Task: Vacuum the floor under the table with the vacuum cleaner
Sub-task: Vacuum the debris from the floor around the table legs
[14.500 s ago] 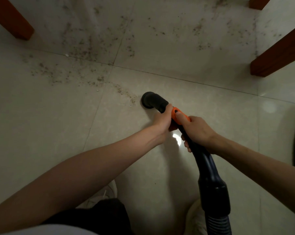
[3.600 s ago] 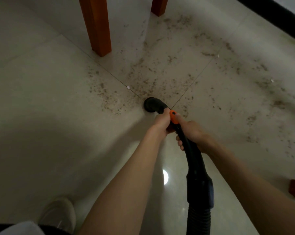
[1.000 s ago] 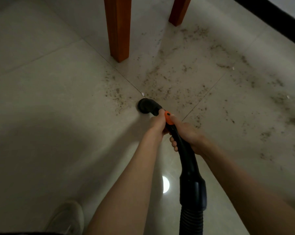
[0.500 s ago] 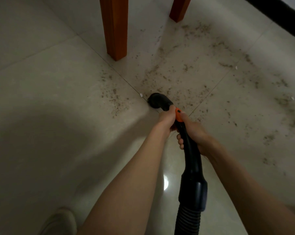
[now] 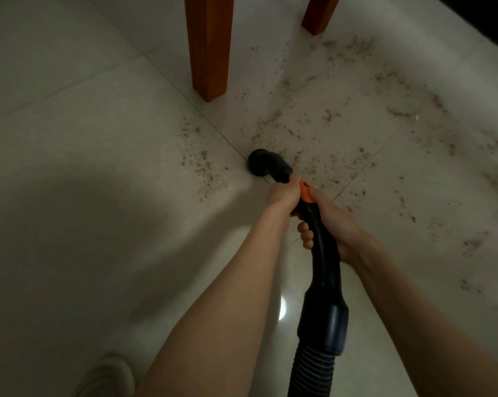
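A black vacuum hose handle (image 5: 325, 253) with an orange slider (image 5: 306, 193) runs from the bottom of the view to a bent black nozzle (image 5: 263, 167) that meets the pale tiled floor (image 5: 99, 196) at a grout line. My left hand (image 5: 280, 194) grips the tube just behind the nozzle. My right hand (image 5: 332, 222) grips the handle right behind it, thumb by the orange slider. Dark crumbs of dirt (image 5: 205, 164) lie left of the nozzle, and more dirt (image 5: 342, 133) spreads to its right and beyond.
An orange-brown table leg (image 5: 209, 47) stands a little beyond the nozzle, with a second leg (image 5: 319, 12) farther back on the right. A dark baseboard (image 5: 482, 21) crosses the top right corner. My pale shoe (image 5: 107, 376) shows at the bottom left.
Over the last second the nozzle slid slightly right along the grout line, then held near the floor junction. Both hands keep the same grip; the view shifted a little.
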